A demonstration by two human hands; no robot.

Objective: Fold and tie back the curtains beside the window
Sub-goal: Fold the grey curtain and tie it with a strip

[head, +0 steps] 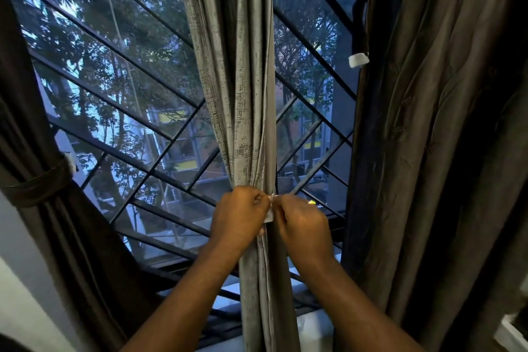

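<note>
A grey textured curtain (pixel 237 71) hangs gathered into a narrow bunch in the middle of the window. My left hand (pixel 238 215) grips the bunch from the left at waist height. My right hand (pixel 303 224) meets it from the right. Between the two hands a pale tie-back strap (pixel 270 211) shows, pinched by the fingers of both hands. How far the strap goes round the curtain is hidden behind my hands.
A dark brown curtain (pixel 37 174) at the left is bound with a tie-back band (pixel 37 184). Another dark curtain (pixel 443 137) hangs loose at the right, with a white strap end (pixel 358 60) dangling beside it. Black window bars (pixel 120 105) run behind. A white sill (pixel 311 326) lies below.
</note>
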